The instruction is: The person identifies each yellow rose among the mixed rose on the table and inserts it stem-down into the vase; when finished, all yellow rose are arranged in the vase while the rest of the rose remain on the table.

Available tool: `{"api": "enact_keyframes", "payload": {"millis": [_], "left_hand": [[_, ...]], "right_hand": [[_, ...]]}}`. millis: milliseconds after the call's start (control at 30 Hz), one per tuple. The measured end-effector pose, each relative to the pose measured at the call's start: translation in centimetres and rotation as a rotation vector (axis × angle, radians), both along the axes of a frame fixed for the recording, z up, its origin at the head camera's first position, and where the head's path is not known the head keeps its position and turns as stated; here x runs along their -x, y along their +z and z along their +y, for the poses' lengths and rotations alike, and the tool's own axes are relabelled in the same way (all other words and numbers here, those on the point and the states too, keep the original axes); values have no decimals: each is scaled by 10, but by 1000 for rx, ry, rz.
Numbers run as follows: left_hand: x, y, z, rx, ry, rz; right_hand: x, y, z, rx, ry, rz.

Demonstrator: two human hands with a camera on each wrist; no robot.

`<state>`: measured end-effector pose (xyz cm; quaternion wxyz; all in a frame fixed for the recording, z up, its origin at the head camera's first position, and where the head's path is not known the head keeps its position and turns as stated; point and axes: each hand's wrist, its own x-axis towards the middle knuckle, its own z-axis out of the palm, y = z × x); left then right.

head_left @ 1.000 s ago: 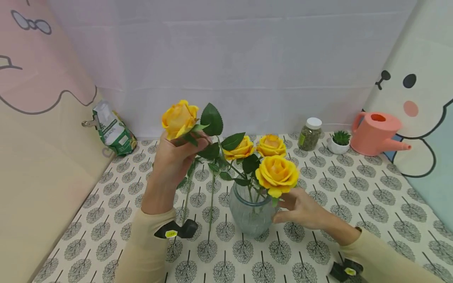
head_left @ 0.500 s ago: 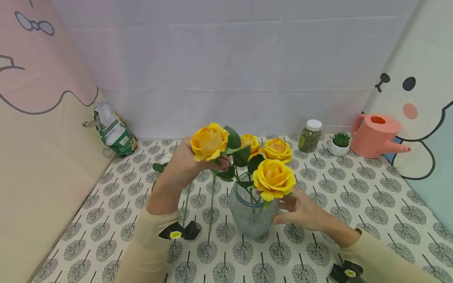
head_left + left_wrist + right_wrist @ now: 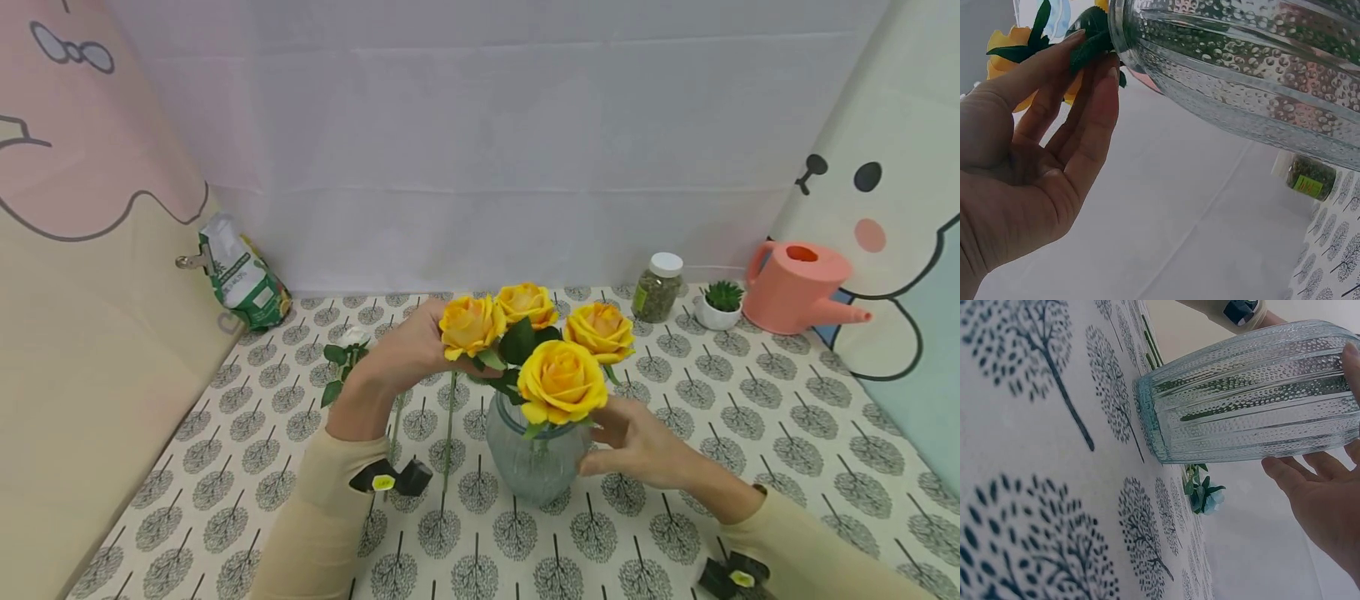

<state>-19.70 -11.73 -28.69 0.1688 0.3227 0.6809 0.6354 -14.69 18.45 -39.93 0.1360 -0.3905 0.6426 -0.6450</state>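
In the head view a clear, bluish ribbed glass vase (image 3: 536,471) stands upright on the patterned cloth, with three yellow roses (image 3: 562,382) in it. My left hand (image 3: 416,346) pinches another yellow rose (image 3: 471,325) below its bloom, just left of the others. The left wrist view has the fingertips of that left hand (image 3: 1054,125) on the green leaves and stem, right at the rim of the vase (image 3: 1241,69). My right hand (image 3: 641,446) holds the vase's right side near the top; in the right wrist view, thumb and fingers lie on opposite sides of the glass.
A white rose (image 3: 352,337) lies left of the vase, beside long green stems (image 3: 450,433). Along the back stand a clipped green-and-white bag (image 3: 251,283), a white-lidded jar (image 3: 657,289), a small potted succulent (image 3: 722,306) and a coral watering can (image 3: 798,287).
My left hand has brought its yellow rose rightward and down to the vase, in among the other blooms, which have shifted slightly. My right hand has stayed on the vase.
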Motion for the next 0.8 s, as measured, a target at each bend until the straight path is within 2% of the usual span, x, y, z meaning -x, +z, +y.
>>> {"api": "enact_keyframes", "payload": {"millis": [233, 333, 433, 567, 700, 800], "left_hand": [[3, -5, 5, 12, -140, 70], [1, -4, 6, 25, -164, 89], [2, -3, 7, 60, -175, 144], [5, -6, 3, 74, -208, 189], [10, -17, -6, 17, -258, 173], [12, -28, -14, -15, -243, 116]], "right_hand": [[0, -1, 1, -6, -10, 29], [0, -2, 2, -10, -9, 41], [0, -2, 2, -7, -11, 30], [0, -3, 2, 8, 2, 29], [-1, -6, 1, -7, -6, 30], [-2, -7, 2, -45, -26, 36]]}}
